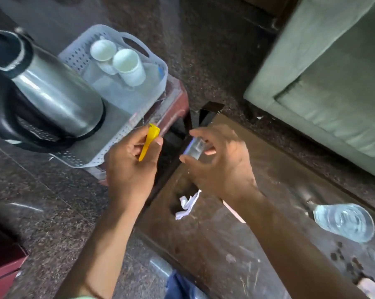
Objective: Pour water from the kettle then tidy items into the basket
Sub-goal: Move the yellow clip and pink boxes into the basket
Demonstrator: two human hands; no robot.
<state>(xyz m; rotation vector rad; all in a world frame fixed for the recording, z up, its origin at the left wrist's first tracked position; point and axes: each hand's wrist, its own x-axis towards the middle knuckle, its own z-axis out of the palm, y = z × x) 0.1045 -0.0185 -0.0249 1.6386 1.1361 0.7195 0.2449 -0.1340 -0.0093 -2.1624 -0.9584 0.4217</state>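
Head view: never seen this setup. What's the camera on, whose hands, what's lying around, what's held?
There is no robot here: one wide-angle camera worn on a person's head looks down at their two bare hands. The left hand holds a small yellow spoon in a pinching grip. The right hand grips a small clear container; what it contains is too blurred to tell. To the left, a white perforated basket sits on a dark red stool and holds a steel kettle and two white cups. On the brown table lie a crumpled white paper and a clear glass.
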